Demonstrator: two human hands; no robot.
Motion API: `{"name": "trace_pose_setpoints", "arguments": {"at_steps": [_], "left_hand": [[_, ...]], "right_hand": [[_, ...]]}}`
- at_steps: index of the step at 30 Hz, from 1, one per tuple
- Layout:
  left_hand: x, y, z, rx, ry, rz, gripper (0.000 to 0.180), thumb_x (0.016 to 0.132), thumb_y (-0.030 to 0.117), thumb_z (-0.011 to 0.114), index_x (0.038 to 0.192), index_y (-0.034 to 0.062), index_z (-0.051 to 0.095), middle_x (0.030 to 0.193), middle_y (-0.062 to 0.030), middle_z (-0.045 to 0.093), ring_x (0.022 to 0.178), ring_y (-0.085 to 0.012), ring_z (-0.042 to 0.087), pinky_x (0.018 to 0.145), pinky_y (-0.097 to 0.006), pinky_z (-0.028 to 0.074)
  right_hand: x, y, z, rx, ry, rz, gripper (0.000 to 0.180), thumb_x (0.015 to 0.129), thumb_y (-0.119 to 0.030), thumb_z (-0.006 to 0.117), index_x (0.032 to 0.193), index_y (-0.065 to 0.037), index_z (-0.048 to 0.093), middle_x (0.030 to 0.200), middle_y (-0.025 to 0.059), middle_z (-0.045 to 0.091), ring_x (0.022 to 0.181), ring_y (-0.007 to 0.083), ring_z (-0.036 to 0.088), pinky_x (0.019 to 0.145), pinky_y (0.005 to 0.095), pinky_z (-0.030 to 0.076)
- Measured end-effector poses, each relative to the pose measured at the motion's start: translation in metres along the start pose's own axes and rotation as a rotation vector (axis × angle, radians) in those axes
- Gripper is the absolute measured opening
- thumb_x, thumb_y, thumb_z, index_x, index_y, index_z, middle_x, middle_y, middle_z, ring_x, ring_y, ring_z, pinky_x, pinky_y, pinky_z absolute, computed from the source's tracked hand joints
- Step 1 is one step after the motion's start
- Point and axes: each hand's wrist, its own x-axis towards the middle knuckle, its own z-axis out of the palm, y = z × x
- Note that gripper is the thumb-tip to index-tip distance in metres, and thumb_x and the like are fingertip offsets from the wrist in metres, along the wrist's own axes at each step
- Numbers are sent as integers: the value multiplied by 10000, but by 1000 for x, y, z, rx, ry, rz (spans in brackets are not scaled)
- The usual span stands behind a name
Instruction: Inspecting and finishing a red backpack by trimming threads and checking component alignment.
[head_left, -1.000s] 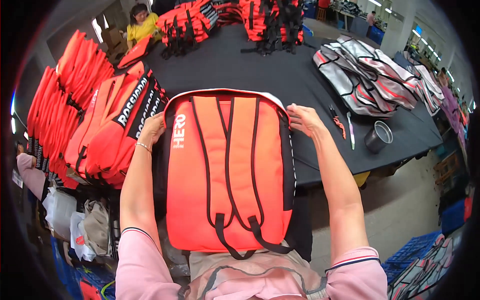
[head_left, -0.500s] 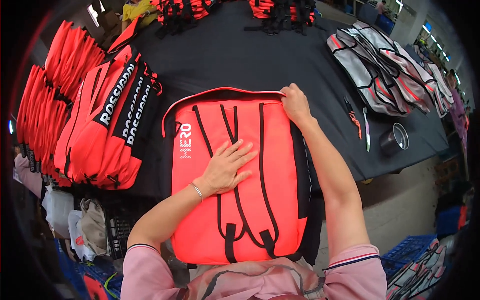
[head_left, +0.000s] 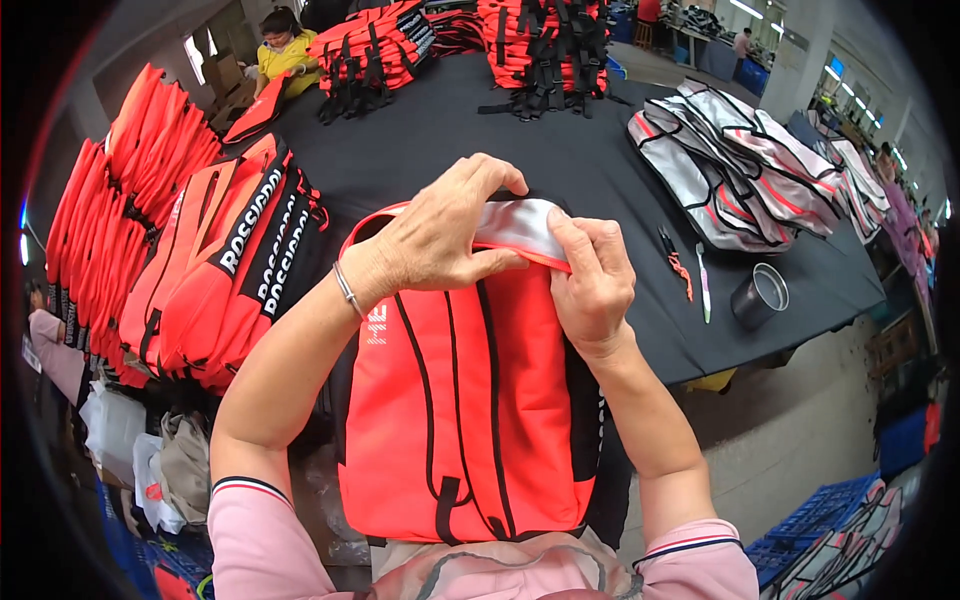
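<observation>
A bright red-orange backpack (head_left: 460,410) stands at the table's near edge, close to my body. Black-trimmed straps run down the panel facing me, and its top is partly open, showing a silvery lining (head_left: 520,222). My right hand (head_left: 595,280) pinches the top edge of the backpack at its right side, thumb and fingers closed on the fabric. Over the left part of the opening arches my left hand (head_left: 440,225), thumb apart from the fingers, with the lining visible between them. Its palm covers part of the backpack's upper left edge.
Finished-looking red backpacks (head_left: 215,260) stand at left beside a tall stack of red pieces (head_left: 95,230). More strapped stacks (head_left: 545,50) sit at the far side. At right lie silver black-edged pieces (head_left: 735,165), a metal cup (head_left: 760,295), a brush-like tool (head_left: 704,285) and orange-handled snips (head_left: 678,265). A person in yellow (head_left: 285,55) is far left.
My left hand has risen from the front panel to the backpack's opening. My right hand has moved slightly left and down, and the top edge now folds back, revealing the lining.
</observation>
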Motion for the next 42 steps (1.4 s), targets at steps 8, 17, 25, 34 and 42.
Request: {"name": "trace_pose_setpoints", "arguments": {"at_steps": [8, 17, 25, 34, 42], "left_hand": [[4, 16, -16, 327, 208, 271, 377, 866, 72, 623, 1230, -6, 568, 1026, -181, 647, 905, -354, 649, 804, -402, 555], [-35, 85, -59, -230, -249, -98, 176, 929, 137, 602, 877, -29, 627, 766, -146, 562, 713, -334, 563, 651, -403, 467], [-72, 95, -37, -756, -460, -179, 338, 1012, 256, 531, 862, -39, 597, 758, -152, 580, 700, -358, 578, 624, -403, 465], [-49, 86, -50, -789, -717, -579, 373, 950, 303, 654, 840, -51, 621, 758, -14, 611, 723, -90, 541, 651, -279, 442], [-33, 124, -36, -852, -509, -778, 396, 777, 224, 836, 1021, -49, 686, 865, 4, 669, 798, -65, 583, 743, -229, 481]], "right_hand": [[34, -7, -10, -25, 67, -117, 437, 638, 90, 699, 1068, 17, 681, 890, 97, 601, 736, 234, 613, 609, 312, 536], [38, -42, -69, 943, -545, 770, 188, 816, 115, 642, 970, 25, 701, 891, 64, 692, 824, 116, 653, 721, 243, 524], [14, -54, -99, 1529, -1082, 1229, 153, 863, -51, 744, 989, 29, 713, 899, 18, 702, 800, 53, 609, 734, 203, 502], [3, -79, -84, 1600, -644, 1506, 376, 994, -310, 614, 749, -26, 634, 650, -79, 530, 572, 1, 433, 497, 191, 342], [22, -61, -92, 1001, -483, 995, 403, 961, -232, 673, 642, 9, 622, 577, -86, 466, 556, -4, 373, 451, 214, 298]]}}
